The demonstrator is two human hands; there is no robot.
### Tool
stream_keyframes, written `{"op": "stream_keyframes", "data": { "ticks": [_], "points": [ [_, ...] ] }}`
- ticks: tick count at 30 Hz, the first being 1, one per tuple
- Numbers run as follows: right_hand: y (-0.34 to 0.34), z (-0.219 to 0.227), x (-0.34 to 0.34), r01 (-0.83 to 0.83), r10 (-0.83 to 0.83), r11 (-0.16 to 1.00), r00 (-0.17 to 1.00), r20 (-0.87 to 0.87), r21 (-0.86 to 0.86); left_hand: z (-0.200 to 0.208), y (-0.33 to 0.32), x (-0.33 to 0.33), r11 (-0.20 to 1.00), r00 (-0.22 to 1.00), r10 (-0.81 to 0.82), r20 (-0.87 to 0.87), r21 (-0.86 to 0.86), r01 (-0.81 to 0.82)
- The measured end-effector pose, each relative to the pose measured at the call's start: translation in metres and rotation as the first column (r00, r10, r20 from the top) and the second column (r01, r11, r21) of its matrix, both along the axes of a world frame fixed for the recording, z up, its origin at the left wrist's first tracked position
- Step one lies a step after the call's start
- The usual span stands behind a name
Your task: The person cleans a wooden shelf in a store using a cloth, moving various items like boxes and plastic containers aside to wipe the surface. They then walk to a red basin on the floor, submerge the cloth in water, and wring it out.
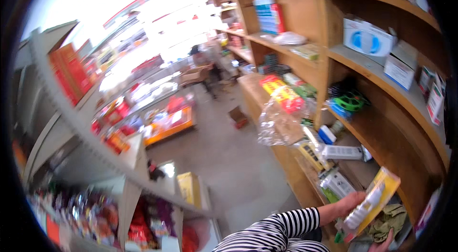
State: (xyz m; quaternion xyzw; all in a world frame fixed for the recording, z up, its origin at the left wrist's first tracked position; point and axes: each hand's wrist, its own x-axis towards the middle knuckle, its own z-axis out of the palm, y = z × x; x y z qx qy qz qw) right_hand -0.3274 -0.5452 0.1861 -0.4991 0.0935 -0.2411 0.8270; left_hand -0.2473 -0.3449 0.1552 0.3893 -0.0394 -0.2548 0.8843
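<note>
Cloth of crumpled olive green [389, 223] showed beside the right hand [384, 244], whose few visible fingers at the lower edge did not reveal any grip, while the left hand [352, 203] had its fingers closed on the left side of a yellow-backed package [365, 211], tilted in front of the wooden shelving [400, 142]. The step seemed to be handling that package, and the next move would have called for a steady pinch, clear of the cloth. Beyond stood a long white box [342, 152], a green coil [354, 101] and, farther off, a floor carton [237, 117].
</note>
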Motion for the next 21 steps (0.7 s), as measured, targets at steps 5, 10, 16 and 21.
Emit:
{"op": "stream_keyframes", "data": {
  "ticks": [5,10,16,21],
  "points": [
    [0.024,-0.003,0.052,-0.367,0.367,0.930,0.930,0.007,0.027,0.006,-0.003,-0.055,0.941,0.984,0.055,0.167,0.321,-0.107],
    [0.097,0.011,0.044,-0.693,0.693,0.719,0.721,0.032,0.048,0.006,0.024,-0.100,0.839,0.889,0.414,0.195,0.296,-0.456],
    [0.190,0.018,-0.007,-0.918,0.917,0.395,0.397,0.046,0.045,0.014,0.087,-0.167,0.698,0.700,0.708,0.099,0.059,-0.714],
    [0.249,0.020,-0.072,-0.983,0.983,0.176,0.178,0.041,0.055,0.005,0.133,-0.234,0.589,0.590,0.807,0.011,-0.083,-0.804]
  ]
}}
